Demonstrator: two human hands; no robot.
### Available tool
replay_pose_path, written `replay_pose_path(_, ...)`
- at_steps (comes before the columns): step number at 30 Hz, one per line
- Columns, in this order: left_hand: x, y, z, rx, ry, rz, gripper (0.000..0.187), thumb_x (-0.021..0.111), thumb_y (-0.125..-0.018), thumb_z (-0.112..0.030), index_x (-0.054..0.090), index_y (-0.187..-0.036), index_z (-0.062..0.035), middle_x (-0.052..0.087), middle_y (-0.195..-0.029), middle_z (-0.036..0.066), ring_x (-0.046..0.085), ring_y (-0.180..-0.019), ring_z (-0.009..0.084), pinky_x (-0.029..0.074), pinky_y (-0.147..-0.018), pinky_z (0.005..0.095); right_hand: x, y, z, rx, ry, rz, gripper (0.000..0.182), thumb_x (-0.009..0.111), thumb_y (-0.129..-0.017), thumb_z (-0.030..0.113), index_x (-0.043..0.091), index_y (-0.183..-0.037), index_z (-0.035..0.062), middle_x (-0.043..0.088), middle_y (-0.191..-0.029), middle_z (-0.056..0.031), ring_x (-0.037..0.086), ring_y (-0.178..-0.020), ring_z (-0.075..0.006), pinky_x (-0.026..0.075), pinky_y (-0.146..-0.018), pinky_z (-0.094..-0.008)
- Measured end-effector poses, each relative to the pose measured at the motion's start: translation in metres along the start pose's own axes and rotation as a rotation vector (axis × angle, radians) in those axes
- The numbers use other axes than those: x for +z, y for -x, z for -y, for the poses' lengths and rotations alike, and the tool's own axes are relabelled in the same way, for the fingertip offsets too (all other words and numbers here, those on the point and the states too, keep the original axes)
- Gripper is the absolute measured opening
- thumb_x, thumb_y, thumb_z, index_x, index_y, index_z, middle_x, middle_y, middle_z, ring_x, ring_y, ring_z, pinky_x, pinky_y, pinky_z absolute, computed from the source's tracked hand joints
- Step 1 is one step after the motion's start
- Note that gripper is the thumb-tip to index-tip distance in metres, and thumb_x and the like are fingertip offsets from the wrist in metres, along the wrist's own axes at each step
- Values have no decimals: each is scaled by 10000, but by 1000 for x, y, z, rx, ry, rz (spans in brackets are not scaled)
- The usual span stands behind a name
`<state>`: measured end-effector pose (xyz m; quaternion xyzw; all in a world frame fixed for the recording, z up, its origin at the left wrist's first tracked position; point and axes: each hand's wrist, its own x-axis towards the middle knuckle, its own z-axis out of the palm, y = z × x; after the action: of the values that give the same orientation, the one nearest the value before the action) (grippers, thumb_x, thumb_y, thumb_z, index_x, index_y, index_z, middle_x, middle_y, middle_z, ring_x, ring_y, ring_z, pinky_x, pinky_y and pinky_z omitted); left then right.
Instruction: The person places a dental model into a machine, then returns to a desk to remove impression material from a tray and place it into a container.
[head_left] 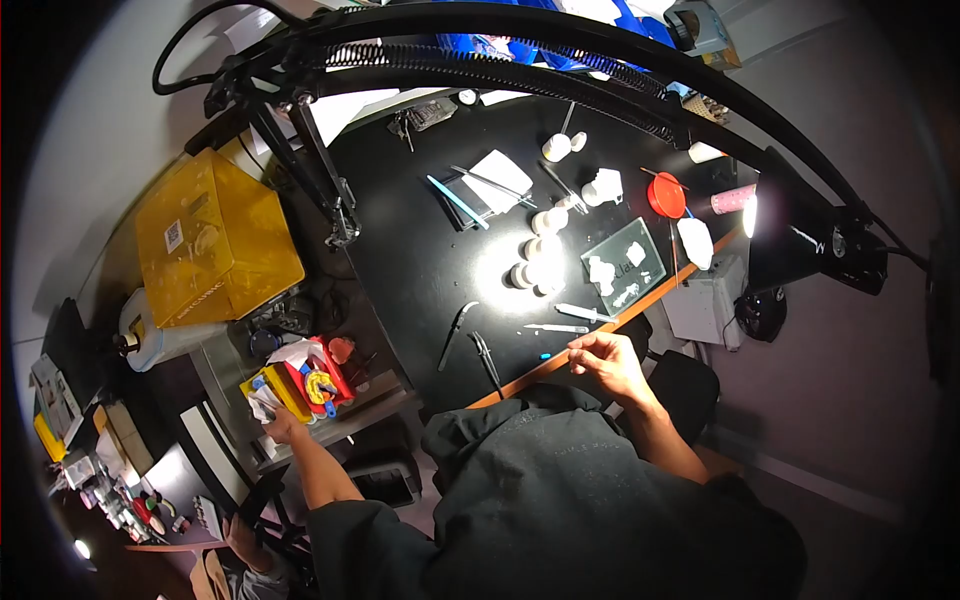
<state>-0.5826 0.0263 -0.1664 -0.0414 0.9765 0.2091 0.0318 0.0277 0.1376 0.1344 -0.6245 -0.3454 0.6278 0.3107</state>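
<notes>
My left hand (pixel 284 427) reaches out to the left, its fingers closed at the near edge of a yellow tray (pixel 268 384). Crumpled white material (pixel 262 402) lies against those fingers; their tips are partly hidden. Beside it is a red tray (pixel 338 368) with a yellow and blue piece (pixel 320 386) on it. Over the front edge of the black bench, my right hand (pixel 605 362) has its fingers curled into a pinch; anything between them is too small to make out. Close to it lie a small blue piece (pixel 545 356), a slim white-tipped tool (pixel 556 328) and a white syringe-like tube (pixel 586 313).
Small white jars (pixel 522 274) stand under the bright lamp (pixel 810 235). A glass plate (pixel 622 270) carries white lumps. Black tweezers (pixel 486 362) lie near the front edge. A black lamp arm (pixel 500 60) spans overhead. Another person's hand (pixel 243 541) is at lower left.
</notes>
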Motion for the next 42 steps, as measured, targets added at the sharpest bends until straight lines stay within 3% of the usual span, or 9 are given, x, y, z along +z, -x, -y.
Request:
replay_pose_path(7,-89,51,-80,78,-460,234,628,683,-790,-555,707,-1142,-36,625,-1249,202,645,-1093,398,520,-904,539,-2,3,-11,-8,-71,-4,111,682,-932,27,684,-1009,-52,692,-857,-65,642,-720,-107,538,-668,-233)
replay_pose_path(11,-69,10,-75,178,-363,-15,673,645,-798,-652,675,-1258,-162,534,-1340,207,519,-1254,404,451,-971,593,-2,3,-12,-9,-60,-9,114,680,-934,26,683,-1014,-54,692,-864,-70,642,-723,-108,540,-667,-235)
replay_pose_path(15,-69,-5,-99,278,-398,302,640,648,-799,-672,634,-1326,-309,386,-1504,221,329,-1389,446,318,-1072,649,3,4,-3,3,-26,-7,122,692,-928,37,684,-1015,-49,694,-859,-66,641,-706,-105,541,-662,-232)
replay_pose_path(16,-92,18,-120,249,-403,408,731,721,-767,-626,566,-1399,-291,340,-1538,220,225,-1443,441,253,-1135,617,4,3,-1,0,-17,2,125,695,-927,40,685,-1015,-47,695,-858,-65,642,-703,-104,542,-661,-231)
replay_pose_path(19,-61,2,-72,444,-357,418,861,794,-724,-565,491,-1455,-225,361,-1532,215,215,-1447,446,252,-1157,581,6,3,0,2,-33,-52,129,703,-921,44,686,-1014,-44,696,-854,-65,646,-697,-103,543,-659,-227)
replay_pose_path(23,-52,-2,-36,647,-236,361,773,786,-802,-449,489,-1440,-129,460,-1438,241,354,-1381,420,364,-1109,518,6,4,-4,25,-27,-41,113,691,-924,27,686,-1011,-46,696,-850,-66,650,-705,-104,543,-659,-224)
replay_pose_path(28,-61,-12,-27,629,-121,301,559,731,-766,-52,596,-1309,-39,576,-1252,238,551,-1155,418,463,-988,467,11,2,-3,40,-15,-16,108,687,-923,17,683,-1006,-52,693,-843,-70,644,-701,-106,535,-652,-225)
replay_pose_path(34,-57,-19,-8,665,-151,106,439,664,-726,31,598,-1160,43,609,-1162,272,587,-1085,465,479,-935,510,15,-3,6,17,5,-6,112,688,-923,17,678,-1009,-53,691,-838,-67,631,-692,-103,525,-651,-226)
replay_pose_path(42,-60,-12,-9,648,-1,84,473,682,-725,74,474,-1141,-12,609,-1093,246,601,-1030,479,484,-887,518,13,-4,6,13,25,3,117,690,-928,33,678,-1015,-45,690,-843,-61,638,-701,-93,530,-655,-217)
